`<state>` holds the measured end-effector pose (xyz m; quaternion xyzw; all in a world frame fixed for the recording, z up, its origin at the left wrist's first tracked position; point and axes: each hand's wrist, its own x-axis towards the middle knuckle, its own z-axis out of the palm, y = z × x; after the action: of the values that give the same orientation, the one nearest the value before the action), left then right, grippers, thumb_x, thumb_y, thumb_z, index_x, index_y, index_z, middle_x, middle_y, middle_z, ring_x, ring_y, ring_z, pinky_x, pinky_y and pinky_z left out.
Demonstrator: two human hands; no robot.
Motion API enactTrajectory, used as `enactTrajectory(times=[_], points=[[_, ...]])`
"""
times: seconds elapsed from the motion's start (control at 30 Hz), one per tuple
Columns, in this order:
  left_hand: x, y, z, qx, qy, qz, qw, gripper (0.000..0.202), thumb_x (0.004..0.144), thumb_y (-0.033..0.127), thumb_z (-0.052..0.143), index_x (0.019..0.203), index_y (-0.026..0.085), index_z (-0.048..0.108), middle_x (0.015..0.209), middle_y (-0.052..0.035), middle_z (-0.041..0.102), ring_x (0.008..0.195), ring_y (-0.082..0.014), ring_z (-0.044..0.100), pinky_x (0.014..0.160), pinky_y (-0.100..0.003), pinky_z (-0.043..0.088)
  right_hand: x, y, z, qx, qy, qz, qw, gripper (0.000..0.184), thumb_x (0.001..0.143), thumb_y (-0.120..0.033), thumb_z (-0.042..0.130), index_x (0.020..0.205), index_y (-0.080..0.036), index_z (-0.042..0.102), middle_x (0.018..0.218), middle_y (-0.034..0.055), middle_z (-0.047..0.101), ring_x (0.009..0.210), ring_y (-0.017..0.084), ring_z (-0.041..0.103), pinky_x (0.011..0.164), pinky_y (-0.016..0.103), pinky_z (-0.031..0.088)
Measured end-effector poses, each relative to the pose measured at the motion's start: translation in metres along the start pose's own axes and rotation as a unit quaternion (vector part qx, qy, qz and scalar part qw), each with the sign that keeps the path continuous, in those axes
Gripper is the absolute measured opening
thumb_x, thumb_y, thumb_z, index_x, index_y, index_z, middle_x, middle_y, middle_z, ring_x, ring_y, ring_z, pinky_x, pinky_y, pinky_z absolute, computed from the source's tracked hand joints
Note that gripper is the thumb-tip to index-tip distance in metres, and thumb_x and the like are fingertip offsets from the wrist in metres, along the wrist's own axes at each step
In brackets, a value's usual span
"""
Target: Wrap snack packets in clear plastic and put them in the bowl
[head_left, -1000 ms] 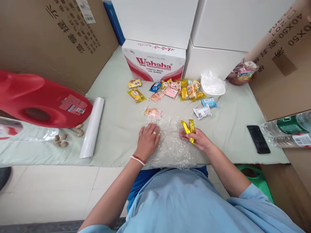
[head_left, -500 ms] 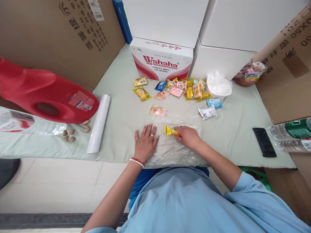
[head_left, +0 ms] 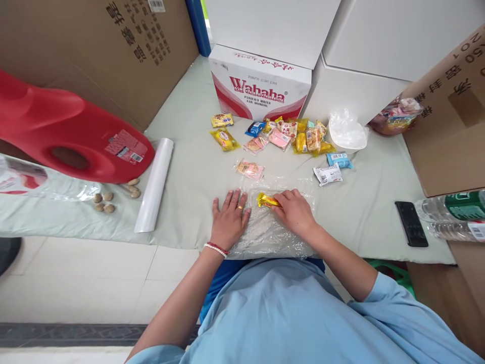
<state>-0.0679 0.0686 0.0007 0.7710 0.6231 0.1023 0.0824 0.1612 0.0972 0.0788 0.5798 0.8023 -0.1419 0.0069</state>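
Note:
Clear plastic film (head_left: 280, 237) is spread on the cloth in front of me, and a yellow-wrapped snack (head_left: 267, 200) lies across it. My right hand (head_left: 295, 213) is over the snack's right end, thumb and index finger closed about it. The covered end is hidden under the fingers. My left hand (head_left: 229, 217) lies palm down, fingers spread, on the film's left edge and holds nothing. Just beyond the film is a pink-and-clear packaged biscuit (head_left: 250, 169).
Several wrapped snacks (head_left: 280, 137) sit before the Wahaha carton (head_left: 261, 93). Right of them is a white bowl (head_left: 348, 144) with a plastic bag. A white roll (head_left: 154, 187) and a red jug (head_left: 94, 136) stand left; a phone (head_left: 411, 223) and bottles (head_left: 460, 206) lie right.
My right hand has loosened slightly, its fingers more spread over the snack, which has tilted a little. My left hand stays flat on the film. The view has shifted slightly.

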Motion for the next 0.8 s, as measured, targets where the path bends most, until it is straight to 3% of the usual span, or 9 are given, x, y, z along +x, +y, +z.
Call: enactTrajectory(times=[0.2,0.37,0.57,0.7,0.8], points=[[0.0,0.002,-0.001,-0.002,-0.002,-0.005,1.0,0.058,0.11,0.043,0.033,0.162,0.021,0.044,0.171,-0.0133,0.038,0.16,-0.0319,0.034,0.129,-0.071,0.016,0.001,0.009,0.01,-0.05,-0.041,-0.012,0.998,0.027,0.101,-0.023,0.059,0.125,-0.02,0.07,0.118,0.0119,0.072,0.114,0.034,0.055,0.09,0.044,0.042],[0.0,0.001,0.0,0.001,-0.002,-0.004,1.0,0.058,0.11,0.044,0.032,0.162,0.021,0.044,0.171,-0.0133,0.038,0.16,-0.0314,0.034,0.129,-0.07,0.015,-0.007,0.026,0.009,-0.038,-0.011,-0.05,0.998,0.035,0.101,-0.022,0.057,0.135,-0.021,0.066,0.125,0.0135,0.071,0.115,0.033,0.054,0.092,0.045,0.041],[0.0,0.001,0.001,-0.005,0.006,-0.002,1.0,0.058,0.109,0.044,0.034,0.162,0.022,0.044,0.171,-0.0132,0.038,0.159,-0.0326,0.035,0.129,-0.07,0.014,-0.021,0.026,0.026,-0.041,0.047,-0.131,0.989,0.049,0.095,-0.03,0.072,0.143,-0.021,0.063,0.149,0.0138,0.06,0.136,0.035,0.043,0.111,0.048,0.032],[0.001,0.002,0.0,-0.007,-0.001,-0.006,1.0,0.058,0.109,0.044,0.033,0.162,0.022,0.044,0.171,-0.0132,0.038,0.16,-0.033,0.034,0.129,-0.07,0.012,-0.032,0.025,0.034,-0.043,0.056,-0.144,0.987,0.027,0.101,-0.028,0.065,0.128,-0.026,0.072,0.128,0.0099,0.07,0.121,0.031,0.049,0.098,0.045,0.035],[0.001,0.002,-0.001,-0.009,-0.008,-0.011,1.0,0.058,0.109,0.044,0.033,0.162,0.022,0.043,0.172,-0.0132,0.037,0.16,-0.033,0.033,0.129,-0.07,0.011,-0.036,0.026,0.035,-0.035,0.052,-0.123,0.99,0.024,0.105,-0.028,0.059,0.125,-0.024,0.073,0.117,0.0103,0.072,0.114,0.029,0.05,0.092,0.043,0.035]])
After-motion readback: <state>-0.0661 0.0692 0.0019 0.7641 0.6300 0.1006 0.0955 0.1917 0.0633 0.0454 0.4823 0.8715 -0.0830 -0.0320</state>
